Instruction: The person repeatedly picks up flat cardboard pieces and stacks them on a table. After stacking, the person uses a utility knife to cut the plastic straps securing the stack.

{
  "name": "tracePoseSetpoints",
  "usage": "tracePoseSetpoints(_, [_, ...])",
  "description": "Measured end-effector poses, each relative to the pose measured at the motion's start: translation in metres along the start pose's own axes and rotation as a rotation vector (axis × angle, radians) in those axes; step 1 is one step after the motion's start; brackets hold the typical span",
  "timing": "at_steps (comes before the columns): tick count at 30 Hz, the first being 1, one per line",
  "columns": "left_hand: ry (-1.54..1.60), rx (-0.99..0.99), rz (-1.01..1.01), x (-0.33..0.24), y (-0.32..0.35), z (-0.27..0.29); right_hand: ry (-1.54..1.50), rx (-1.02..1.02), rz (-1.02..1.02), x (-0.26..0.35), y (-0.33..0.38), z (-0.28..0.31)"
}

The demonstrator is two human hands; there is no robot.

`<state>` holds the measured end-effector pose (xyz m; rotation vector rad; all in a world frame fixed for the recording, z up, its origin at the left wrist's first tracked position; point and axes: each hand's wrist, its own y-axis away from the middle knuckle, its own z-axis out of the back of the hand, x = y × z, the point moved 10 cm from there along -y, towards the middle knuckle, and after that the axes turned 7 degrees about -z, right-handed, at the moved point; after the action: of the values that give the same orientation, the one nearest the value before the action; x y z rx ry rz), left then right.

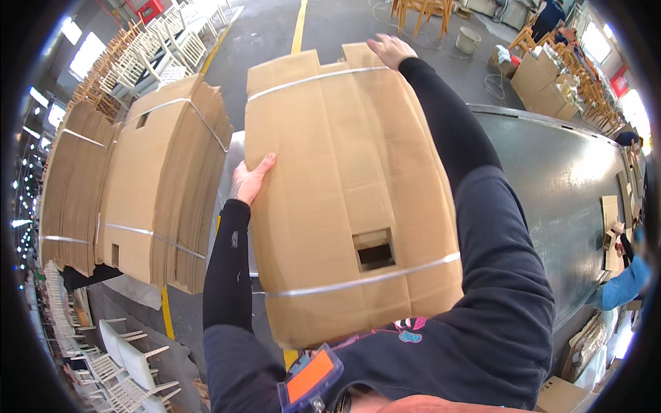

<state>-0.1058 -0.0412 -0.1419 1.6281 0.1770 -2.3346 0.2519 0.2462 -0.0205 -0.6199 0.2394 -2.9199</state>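
Note:
In front of my chest is a thick bundle of flattened cardboard boxes (323, 172), bound by pale straps near its far and near ends. A rectangular cutout shows dark near its lower right. My left hand (253, 180) grips the left edge, thumb on top, the other fingers hidden along the side. At the far right corner, my right hand (391, 51) is curled over the edge, its fingertips slightly blurred. The bundle's near end reaches my torso.
More strapped stacks of flattened boxes (148, 186) stand to the left. A large dark-topped table (544, 186) lies to the right, with a co-worker's blue sleeve (623, 282) at its far side. White chairs (131, 354) are at lower left; a bucket (468, 41) stands farther off.

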Motion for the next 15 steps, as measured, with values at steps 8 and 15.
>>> tracePoseSetpoints(8, [0.014, -0.018, 0.023, -0.006, 0.019, 0.006, 0.309, 0.03, 0.185, 0.059, -0.049, -0.075])
tracePoseSetpoints(15, [0.056, -0.034, 0.014, -0.004, 0.03, 0.001, 0.223, 0.197, 0.164, 0.052, -0.046, -0.074])
